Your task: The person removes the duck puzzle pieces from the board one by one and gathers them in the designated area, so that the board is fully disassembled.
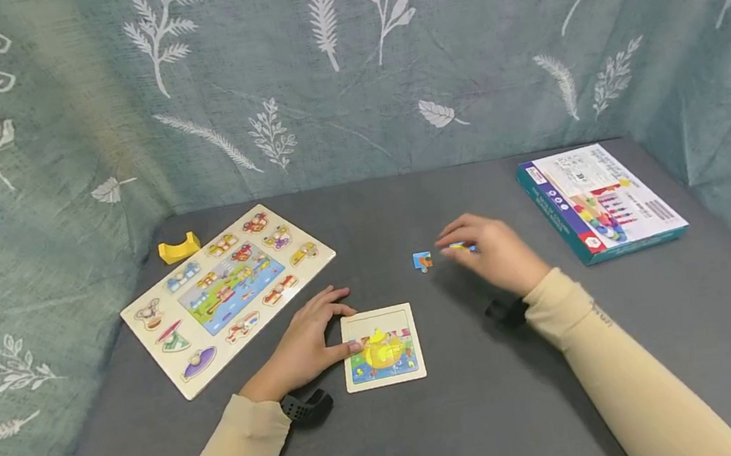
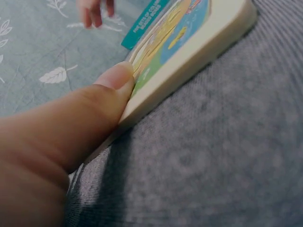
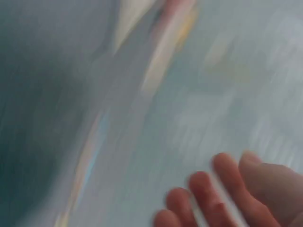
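A small square puzzle board (image 1: 418, 349) with a pale wooden rim and a yellow duck picture lies on the table; the upper part of its recess is bare. My left hand (image 1: 314, 340) steadies it, the thumb (image 2: 106, 94) resting on its left edge and the index fingertip close by the upper left corner. Further right, my right hand (image 1: 491, 249) hovers with relaxed fingers and nothing between them. Just left of its fingertips lies a blue and orange puzzle piece (image 1: 422, 260). A second blue and yellow piece (image 1: 462, 246) is partly hidden behind the fingers.
A larger wooden peg puzzle (image 1: 234, 293) lies at the left, with a yellow arched block (image 1: 179, 248) behind it. At the back right is a teal game box (image 1: 603, 202). A patterned cloth (image 1: 348, 106) hangs behind the table.
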The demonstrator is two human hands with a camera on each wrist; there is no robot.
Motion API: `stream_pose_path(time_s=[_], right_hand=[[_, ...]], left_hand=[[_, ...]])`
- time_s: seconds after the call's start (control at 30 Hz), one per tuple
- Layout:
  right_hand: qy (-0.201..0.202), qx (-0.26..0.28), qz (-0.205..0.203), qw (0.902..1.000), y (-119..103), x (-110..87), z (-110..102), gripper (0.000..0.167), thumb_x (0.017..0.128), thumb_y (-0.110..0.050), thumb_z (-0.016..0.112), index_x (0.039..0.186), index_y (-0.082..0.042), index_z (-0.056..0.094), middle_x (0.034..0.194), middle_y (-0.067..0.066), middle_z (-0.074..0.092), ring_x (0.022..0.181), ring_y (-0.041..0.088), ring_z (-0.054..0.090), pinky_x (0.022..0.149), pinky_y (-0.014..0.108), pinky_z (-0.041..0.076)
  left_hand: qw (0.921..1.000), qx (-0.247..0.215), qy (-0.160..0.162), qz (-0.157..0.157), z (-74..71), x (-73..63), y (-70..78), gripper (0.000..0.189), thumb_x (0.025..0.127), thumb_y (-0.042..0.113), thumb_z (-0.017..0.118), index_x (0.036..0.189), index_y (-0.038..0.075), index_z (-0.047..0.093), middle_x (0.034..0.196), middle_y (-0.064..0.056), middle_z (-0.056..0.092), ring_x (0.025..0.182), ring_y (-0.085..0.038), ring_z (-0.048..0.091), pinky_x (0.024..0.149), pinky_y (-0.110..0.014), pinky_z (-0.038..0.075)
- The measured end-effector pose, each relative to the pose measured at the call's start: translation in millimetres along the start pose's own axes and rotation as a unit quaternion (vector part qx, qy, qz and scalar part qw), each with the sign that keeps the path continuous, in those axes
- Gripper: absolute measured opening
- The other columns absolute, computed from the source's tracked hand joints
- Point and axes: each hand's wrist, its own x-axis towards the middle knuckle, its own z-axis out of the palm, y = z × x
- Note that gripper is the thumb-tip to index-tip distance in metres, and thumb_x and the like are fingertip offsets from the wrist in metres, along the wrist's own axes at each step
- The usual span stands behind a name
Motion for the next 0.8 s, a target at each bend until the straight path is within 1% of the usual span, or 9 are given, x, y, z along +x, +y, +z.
stream_pose_path(time_s=[0.03,0.1,0.17,0.23,0.3,0.37,0.53,0.67,0.8], right_hand=[[-0.014,0.014,-0.023,0.9995,-17,0.3,12,0.017,0.096,-0.004,0.076,0.112,0.0,0.08,0.111,0.009,0.072,0.102,0.026,0.069,0.087,0.04,0.057],[-0.063,0.019,-0.062,0.9959,-47,-1.5,39,0.021,0.097,-0.01,0.077,0.116,-0.002,0.079,0.109,0.006,0.07,0.096,0.021,0.066,0.082,0.033,0.056],[-0.121,-0.011,-0.086,0.9889,-68,-4.4,62,0.029,0.099,-0.019,0.076,0.124,-0.004,0.077,0.116,0.005,0.066,0.1,0.02,0.063,0.085,0.031,0.056],[-0.153,-0.058,-0.093,0.9821,-78,-7.7,81,0.039,0.099,-0.027,0.077,0.13,-0.005,0.073,0.124,0.007,0.063,0.107,0.022,0.06,0.092,0.033,0.054],[-0.16,-0.093,-0.085,0.9789,-81,-10.9,94,0.045,0.097,-0.031,0.078,0.134,-0.006,0.071,0.129,0.007,0.06,0.112,0.024,0.056,0.097,0.037,0.053],[-0.155,-0.108,-0.079,0.9788,-80,-14.2,98,0.045,0.096,-0.032,0.08,0.133,-0.008,0.072,0.129,0.006,0.06,0.113,0.023,0.055,0.097,0.039,0.053],[-0.154,-0.092,-0.102,0.9785,-79,-14.9,102,0.039,0.096,-0.028,0.081,0.13,-0.011,0.074,0.126,0.002,0.062,0.113,0.022,0.055,0.095,0.043,0.052],[-0.159,-0.093,-0.107,0.977,-79,-13.3,105,0.043,0.097,-0.028,0.079,0.134,-0.009,0.071,0.131,0.004,0.061,0.118,0.023,0.055,0.1,0.044,0.051],[-0.159,-0.099,-0.11,0.9761,-81,-12.2,105,0.046,0.099,-0.028,0.077,0.139,-0.008,0.068,0.138,0.006,0.06,0.122,0.025,0.055,0.102,0.046,0.05]], left_hand=[[1.0,0.0,-0.001,0.0,-0.3,-1.3,-0.6,0.05,0.092,0.03,0.085,0.131,0.007,0.065,0.163,-0.012,0.04,0.157,-0.037,0.021,0.122,-0.067,0.018],[1.0,0.002,-0.002,0.002,-0.7,-3.0,-1.2,0.05,0.092,0.031,0.084,0.132,0.007,0.064,0.163,-0.012,0.041,0.157,-0.037,0.022,0.122,-0.068,0.019],[1.0,0.001,0.002,0.005,-1.0,-3.6,-1.3,0.05,0.092,0.03,0.084,0.132,0.008,0.065,0.163,-0.012,0.041,0.157,-0.037,0.022,0.122,-0.068,0.019],[1.0,-0.001,0.004,0.006,-1.3,-3.8,-1.3,0.051,0.091,0.03,0.085,0.132,0.008,0.065,0.163,-0.012,0.042,0.157,-0.037,0.022,0.121,-0.068,0.019],[1.0,0.0,0.003,0.006,-1.4,-3.4,-1.2,0.051,0.091,0.032,0.085,0.132,0.008,0.065,0.163,-0.011,0.042,0.157,-0.036,0.022,0.121,-0.069,0.019],[1.0,-0.001,0.001,0.009,-0.5,-1.0,0.1,0.052,0.091,0.033,0.084,0.132,0.009,0.065,0.163,-0.011,0.042,0.157,-0.035,0.022,0.121,-0.069,0.02],[0.9999,0.003,0.004,0.012,0.4,-0.9,-0.6,0.051,0.091,0.033,0.085,0.131,0.009,0.065,0.162,-0.01,0.043,0.157,-0.035,0.023,0.12,-0.07,0.021],[0.9999,0.003,0.002,0.017,-0.6,-4.0,-1.9,0.053,0.092,0.036,0.084,0.133,0.009,0.065,0.163,-0.011,0.042,0.157,-0.036,0.023,0.121,-0.07,0.02],[0.9995,0.0,-0.014,0.027,-4.0,-6.3,-2.6,0.063,0.089,0.039,0.086,0.139,0.008,0.062,0.165,-0.013,0.038,0.158,-0.038,0.02,0.122,-0.069,0.017]])
